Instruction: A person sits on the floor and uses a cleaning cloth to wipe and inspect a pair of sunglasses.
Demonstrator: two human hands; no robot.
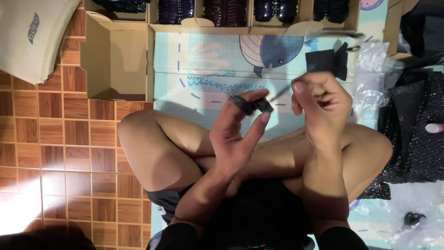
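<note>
Two hands above crossed legs, left hand (236,134) pinching one small dark clip (253,105) between fingertips, right hand (319,104) at 3 o'clock of it, fist closed on one thin rod (281,94), one empty cardboard box (118,58) at 10 o'clock, five filled boxes (231,18) at 12

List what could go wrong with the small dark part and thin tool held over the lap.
The small dark part sits only between the left hand fingertips, so it might slip onto the play mat. The thin tool in the right hand points toward those fingers and could jab them.
</note>
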